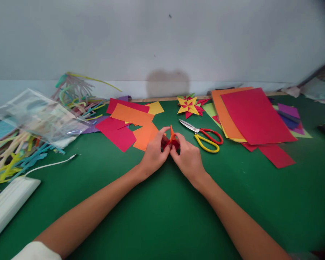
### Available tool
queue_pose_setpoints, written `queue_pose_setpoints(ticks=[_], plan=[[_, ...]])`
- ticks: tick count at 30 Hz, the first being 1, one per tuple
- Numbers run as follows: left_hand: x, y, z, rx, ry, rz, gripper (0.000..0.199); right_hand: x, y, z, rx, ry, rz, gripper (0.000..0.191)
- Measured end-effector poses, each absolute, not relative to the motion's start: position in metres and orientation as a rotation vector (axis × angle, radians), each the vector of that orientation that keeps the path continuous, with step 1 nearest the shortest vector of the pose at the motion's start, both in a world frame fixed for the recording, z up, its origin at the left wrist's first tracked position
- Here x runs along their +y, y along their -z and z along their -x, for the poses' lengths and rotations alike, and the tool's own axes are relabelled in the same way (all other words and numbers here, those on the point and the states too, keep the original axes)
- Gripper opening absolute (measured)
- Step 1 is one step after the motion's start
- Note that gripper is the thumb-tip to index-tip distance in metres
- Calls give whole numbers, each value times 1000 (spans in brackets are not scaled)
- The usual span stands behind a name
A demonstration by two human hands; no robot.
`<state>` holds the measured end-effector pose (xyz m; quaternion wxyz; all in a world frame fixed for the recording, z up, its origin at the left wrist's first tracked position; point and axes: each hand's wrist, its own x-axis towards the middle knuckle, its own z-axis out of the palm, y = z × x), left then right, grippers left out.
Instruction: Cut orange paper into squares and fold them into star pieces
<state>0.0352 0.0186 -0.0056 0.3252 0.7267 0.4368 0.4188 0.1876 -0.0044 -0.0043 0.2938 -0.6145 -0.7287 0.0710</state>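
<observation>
Between my fingertips, near the middle of the green table, is a small folded piece of orange and red paper, its point sticking up. My left hand pinches it from the left, and my right hand grips it from the other side. Fingers cover much of its lower part. Just beyond my left hand lie orange paper pieces and a crimson sheet. Scissors with red and yellow handles rest to the right of my right hand. Behind them sits a folded paper star in yellow and red.
Large red sheets are stacked over orange ones on the right. On the left, a clear plastic bag lies among many coloured pipe cleaners. A white power strip occupies the left edge. A pale wall rises behind the table.
</observation>
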Motion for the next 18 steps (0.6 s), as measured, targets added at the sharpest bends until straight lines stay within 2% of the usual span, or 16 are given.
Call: queue_pose_setpoints(ticks=[7,14,18], plan=[[20,6,-34,1130,-1145,-1798,56,-4,4,-189,-1846,-358,1504,43],[27,11,-31,982,-1200,-1596,50,7,5,-196,-1379,-1066,1240,24],[29,11,-31,931,-1158,-1545,52,10,8,-199,-1364,-1036,1271,23]])
